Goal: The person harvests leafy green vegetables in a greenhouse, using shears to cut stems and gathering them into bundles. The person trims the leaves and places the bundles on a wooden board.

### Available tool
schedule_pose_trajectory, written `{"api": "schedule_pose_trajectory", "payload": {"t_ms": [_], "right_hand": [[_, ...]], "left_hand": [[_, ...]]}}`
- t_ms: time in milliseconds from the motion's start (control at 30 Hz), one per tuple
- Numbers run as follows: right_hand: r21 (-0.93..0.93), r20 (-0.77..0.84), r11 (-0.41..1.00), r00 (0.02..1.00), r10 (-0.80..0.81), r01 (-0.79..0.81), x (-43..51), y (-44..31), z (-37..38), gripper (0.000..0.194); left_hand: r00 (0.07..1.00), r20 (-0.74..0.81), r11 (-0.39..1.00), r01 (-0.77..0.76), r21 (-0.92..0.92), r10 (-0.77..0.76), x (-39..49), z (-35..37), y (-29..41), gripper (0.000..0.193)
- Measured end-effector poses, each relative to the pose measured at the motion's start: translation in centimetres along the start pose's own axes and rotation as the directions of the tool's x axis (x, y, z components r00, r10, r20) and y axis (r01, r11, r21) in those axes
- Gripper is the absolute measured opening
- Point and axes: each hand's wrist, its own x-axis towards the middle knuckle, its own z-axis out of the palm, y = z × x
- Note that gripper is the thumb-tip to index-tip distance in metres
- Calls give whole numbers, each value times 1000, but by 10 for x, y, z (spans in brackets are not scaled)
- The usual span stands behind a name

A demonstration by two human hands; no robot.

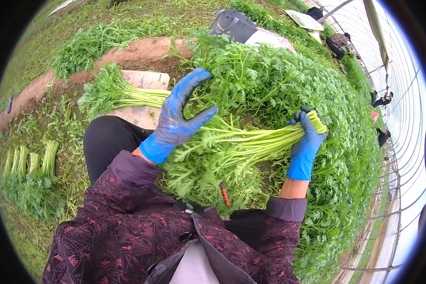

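My right hand, in a blue rubber glove, grips a bunch of cut leafy greens by the pale stem ends. The bunch lies sideways, its feathery leaves spreading to the left below my other hand. My left hand, in a soiled blue glove, is raised with thumb and fingers apart and nothing between them. Just behind it, another bunch of cut stems rests across a worn flat board. A red-handled tool lies among the leaves between my legs; its working end is mostly hidden.
Uncut greens stand densely ahead and to the right. Several banded bundles stand at the left, beyond my knee. A heap of greens lies by a soil ridge. A grey bag sits at the back; people are farther off.
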Motion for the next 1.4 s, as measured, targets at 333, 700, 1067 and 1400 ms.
{"api": "schedule_pose_trajectory", "payload": {"t_ms": [333,700,1067,1400], "right_hand": [[-388,81,892,972,-219,233,37,-19,63,28],[69,269,965,927,-261,251,11,21,186,34],[904,294,294,950,103,-311,44,148,270,40],[847,272,142,647,713,-513,-52,314,239,56]], "left_hand": [[942,-298,976,192,100,-155,28,-70,-16,52],[1000,21,949,16,315,-24,52,35,-11,121],[829,516,267,-559,785,216,143,-143,-66,23],[643,691,345,-599,723,-330,34,-152,-184,10]]}}
